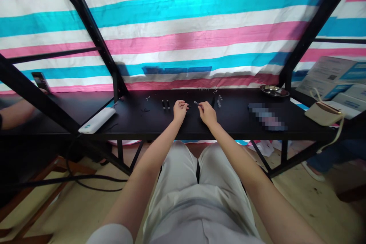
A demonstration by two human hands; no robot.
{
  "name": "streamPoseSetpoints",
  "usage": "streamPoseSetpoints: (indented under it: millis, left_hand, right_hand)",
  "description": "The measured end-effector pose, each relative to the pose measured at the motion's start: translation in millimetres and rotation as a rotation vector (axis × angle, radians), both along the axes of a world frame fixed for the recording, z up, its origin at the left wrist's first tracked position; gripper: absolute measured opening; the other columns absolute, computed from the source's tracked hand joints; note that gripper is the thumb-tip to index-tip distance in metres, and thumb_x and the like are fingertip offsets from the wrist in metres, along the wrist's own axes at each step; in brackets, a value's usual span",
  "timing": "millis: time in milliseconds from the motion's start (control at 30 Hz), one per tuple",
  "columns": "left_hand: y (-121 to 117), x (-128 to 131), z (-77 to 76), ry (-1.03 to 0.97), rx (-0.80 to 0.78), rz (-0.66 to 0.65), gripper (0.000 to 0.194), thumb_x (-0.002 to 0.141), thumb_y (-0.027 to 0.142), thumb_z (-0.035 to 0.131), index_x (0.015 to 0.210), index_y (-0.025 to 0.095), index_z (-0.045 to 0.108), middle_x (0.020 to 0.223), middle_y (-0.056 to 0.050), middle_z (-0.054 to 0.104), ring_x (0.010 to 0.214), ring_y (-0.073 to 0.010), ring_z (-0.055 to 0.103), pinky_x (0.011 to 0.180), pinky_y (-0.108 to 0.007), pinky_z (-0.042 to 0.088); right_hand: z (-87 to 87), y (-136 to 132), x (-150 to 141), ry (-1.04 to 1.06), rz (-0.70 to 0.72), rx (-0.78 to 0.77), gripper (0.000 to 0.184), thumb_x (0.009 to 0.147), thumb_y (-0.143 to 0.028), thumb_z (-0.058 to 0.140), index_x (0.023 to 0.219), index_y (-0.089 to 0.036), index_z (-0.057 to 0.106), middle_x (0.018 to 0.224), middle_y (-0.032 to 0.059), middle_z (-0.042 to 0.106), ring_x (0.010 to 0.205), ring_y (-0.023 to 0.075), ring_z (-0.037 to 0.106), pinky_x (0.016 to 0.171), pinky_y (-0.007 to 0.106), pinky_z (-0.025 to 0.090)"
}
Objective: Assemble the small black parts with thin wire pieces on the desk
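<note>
My left hand (180,111) is over the middle of the black table, its fingers closed on a small black cylindrical piece. Facing it, my right hand (208,113) pinches a small greyish, clear-looking tube (196,103) that points toward the left hand. A narrow gap separates the two hands. Left of them stand two short black tubes with pale ends, a left tube (163,104) and a right tube (168,104). Beyond my right hand is a dark upright stick-like piece (213,101), beside a cluster of small translucent pieces (219,101).
A shiny metal dish (274,91) sits at the back right, with a blurred-out item (267,117) before it. A beige pouch (323,113) and boxes (328,78) are farther right. A long white device (97,120) lies left. Another person's arm (18,108) shows beyond the black frame.
</note>
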State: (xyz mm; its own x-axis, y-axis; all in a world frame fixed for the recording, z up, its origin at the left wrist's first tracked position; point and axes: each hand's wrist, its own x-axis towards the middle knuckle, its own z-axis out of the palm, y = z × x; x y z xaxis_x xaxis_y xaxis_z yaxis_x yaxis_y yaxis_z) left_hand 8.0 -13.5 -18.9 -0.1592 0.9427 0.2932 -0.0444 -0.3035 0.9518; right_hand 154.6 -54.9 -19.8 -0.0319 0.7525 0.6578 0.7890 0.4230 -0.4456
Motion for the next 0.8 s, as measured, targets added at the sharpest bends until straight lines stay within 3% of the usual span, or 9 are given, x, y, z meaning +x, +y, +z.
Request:
streamPoseSetpoints:
  millis: [100, 200, 433, 800]
  left_hand:
    - [-8, 6, 1.6, 0.071, 0.084, -0.136, 0.02, 0.071, 0.016, 0.063, 0.086, 0.017, 0.049, 0.075, -0.001, 0.061, 0.061, -0.0099, 0.06, 0.058, -0.022, 0.046]
    - [-14, 11, 2.7, 0.134, 0.144, -0.199, 0.015, 0.073, 0.015, 0.06, 0.086, 0.017, 0.051, 0.074, -0.001, 0.061, 0.065, -0.01, 0.06, 0.066, -0.024, 0.048]
    - [-16, 8, 0.0, 0.202, 0.182, -0.187, 0.014, 0.076, 0.011, 0.05, 0.089, 0.018, 0.051, 0.073, -0.001, 0.062, 0.07, -0.0117, 0.061, 0.07, -0.026, 0.048]
    - [-18, 7, -0.9, 0.221, 0.2, -0.174, 0.023, 0.071, 0.012, 0.056, 0.091, 0.017, 0.047, 0.069, 0.003, 0.054, 0.059, -0.0085, 0.055, 0.058, -0.021, 0.043]
  right_hand:
    - [2.8, -3, -1, -0.037, 0.11, 0.0, 0.024, 0.091, -0.027, 0.037, 0.101, -0.02, 0.058, 0.095, 0.0087, 0.058, 0.085, 0.0191, 0.055, 0.069, 0.028, 0.042]
    - [3.0, -4, -2, -0.079, 0.131, -0.026, 0.022, 0.09, -0.025, 0.038, 0.099, -0.02, 0.058, 0.095, 0.0079, 0.059, 0.083, 0.0183, 0.055, 0.068, 0.027, 0.042]
    - [-2.3, 2, -1, -0.133, 0.157, -0.044, 0.019, 0.088, -0.022, 0.042, 0.097, -0.021, 0.059, 0.092, 0.0072, 0.06, 0.085, 0.0186, 0.056, 0.07, 0.028, 0.043]
    - [-2.3, 2, 0, -0.171, 0.159, -0.076, 0.015, 0.086, -0.023, 0.046, 0.091, -0.021, 0.06, 0.088, 0.0063, 0.064, 0.078, 0.0182, 0.058, 0.066, 0.028, 0.041]
